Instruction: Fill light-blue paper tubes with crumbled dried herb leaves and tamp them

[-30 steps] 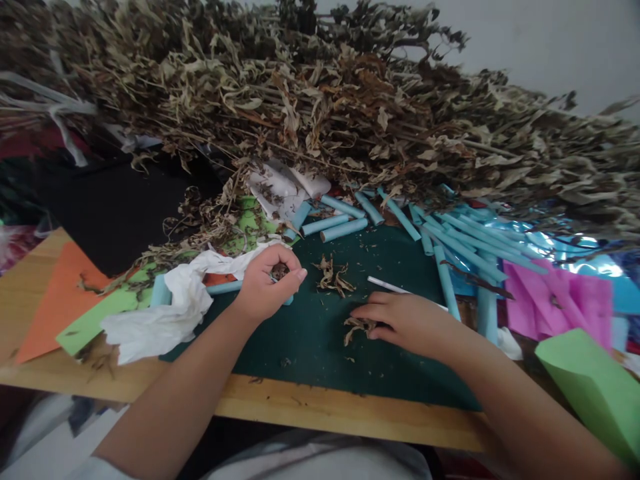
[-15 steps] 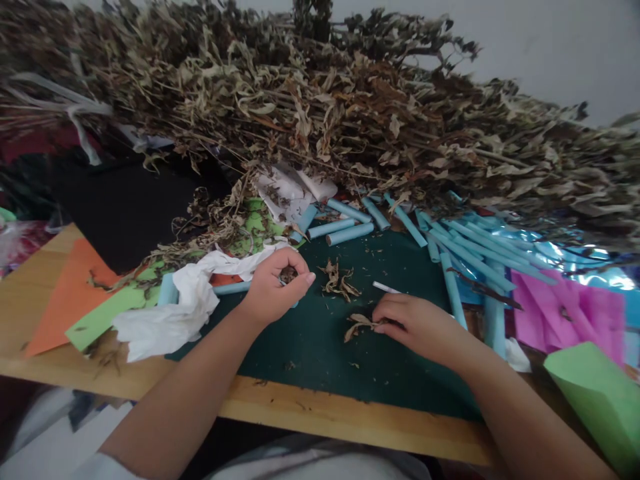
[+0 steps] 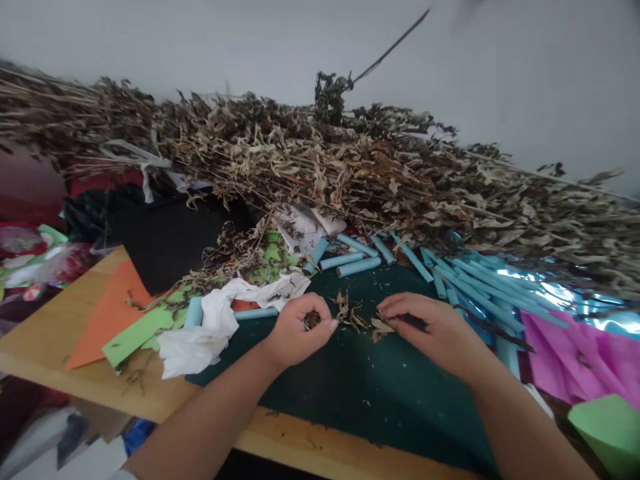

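My left hand is curled round a small wad of dark, crumbled dried leaves, thumb and forefinger nearly meeting. Across the dark green mat, my right hand pinches a dried leaf between thumb and fingertips. Between the two hands lies a small heap of dry leaves. Crumpled white tissue is beside my left forearm. Several light blue paper tubes lie at the mat's back edge, and more blue tubes are piled at the right.
A large bundle of dried leafy stems spans the back against the wall. Orange paper, green paper strips and a black sheet are at the left. Pink paper and green paper lie right. The wooden table edge is in front.
The view has tilted up, showing more wall. My right hand has come nearer the leaf heap with its leaf. The white stick beside it no longer shows. My left hand keeps its curled grip.
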A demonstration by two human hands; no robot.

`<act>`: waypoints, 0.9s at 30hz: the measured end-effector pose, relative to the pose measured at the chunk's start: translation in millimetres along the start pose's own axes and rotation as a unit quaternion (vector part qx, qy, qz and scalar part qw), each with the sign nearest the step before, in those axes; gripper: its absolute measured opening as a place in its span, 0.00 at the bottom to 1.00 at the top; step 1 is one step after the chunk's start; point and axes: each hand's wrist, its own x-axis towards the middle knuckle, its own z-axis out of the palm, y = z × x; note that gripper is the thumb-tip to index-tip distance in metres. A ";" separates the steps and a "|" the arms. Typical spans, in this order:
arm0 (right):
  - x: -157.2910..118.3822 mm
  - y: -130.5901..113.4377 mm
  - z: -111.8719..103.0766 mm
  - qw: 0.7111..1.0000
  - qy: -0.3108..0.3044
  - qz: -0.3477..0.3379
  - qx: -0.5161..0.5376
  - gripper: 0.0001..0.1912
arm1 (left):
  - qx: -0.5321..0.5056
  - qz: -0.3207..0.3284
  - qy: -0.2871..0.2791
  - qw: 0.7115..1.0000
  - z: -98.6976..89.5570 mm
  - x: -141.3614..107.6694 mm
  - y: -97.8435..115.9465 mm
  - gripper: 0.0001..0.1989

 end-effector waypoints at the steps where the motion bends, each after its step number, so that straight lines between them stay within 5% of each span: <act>1: 2.8 -1.0 0.3 1.000 0.003 0.000 -0.020 0.07 | 0.005 0.000 -0.013 1.000 1.3 -0.5 1.8 0.07; 7: 20.9 -10.9 -2.8 0.988 -0.014 -0.019 -0.153 0.09 | -0.013 -0.026 -0.004 1.000 2.5 -1.6 3.8 0.08; 12: 30.3 -41.1 -6.6 0.997 -0.016 -0.073 -0.034 0.11 | -0.043 -0.030 -0.011 0.999 8.7 -6.9 -0.5 0.07; 15: 32.3 -54.0 -0.4 0.992 -0.043 -0.112 0.031 0.13 | -0.082 -0.018 -0.017 0.996 11.7 -7.5 -1.5 0.18; 27: 39.1 -52.3 28.7 0.981 -0.072 -0.160 0.088 0.06 | -0.133 0.025 -0.071 0.988 10.0 -4.9 -1.5 0.35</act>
